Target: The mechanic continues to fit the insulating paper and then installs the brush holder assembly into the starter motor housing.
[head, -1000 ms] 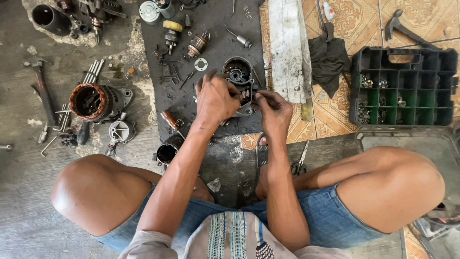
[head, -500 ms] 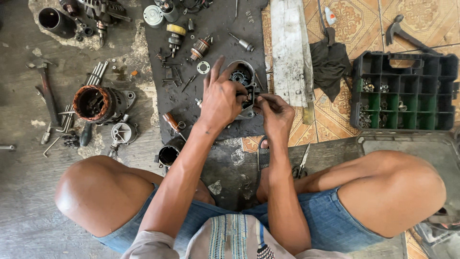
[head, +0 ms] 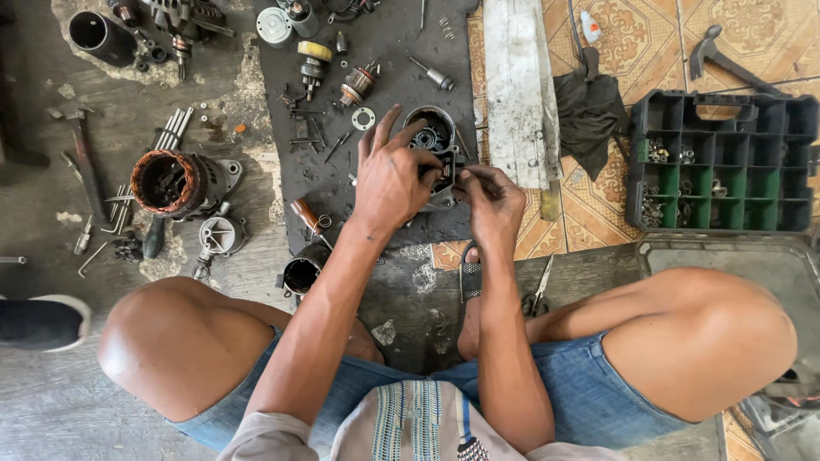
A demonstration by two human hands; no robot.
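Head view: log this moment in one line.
left hand: steadies round motor housing | right hand: fingertips at housing's edge | surface: dark mat | nearby: compartment organizer box

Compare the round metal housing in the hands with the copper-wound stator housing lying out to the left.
The round metal housing rests on the dark mat, left hand gripping it and right hand at its edge; the copper-wound stator housing lies untouched on bare concrete. The held one looks smaller, with dark parts inside; the stator shows an orange-brown winding ring. Both are round, open and grey metal.
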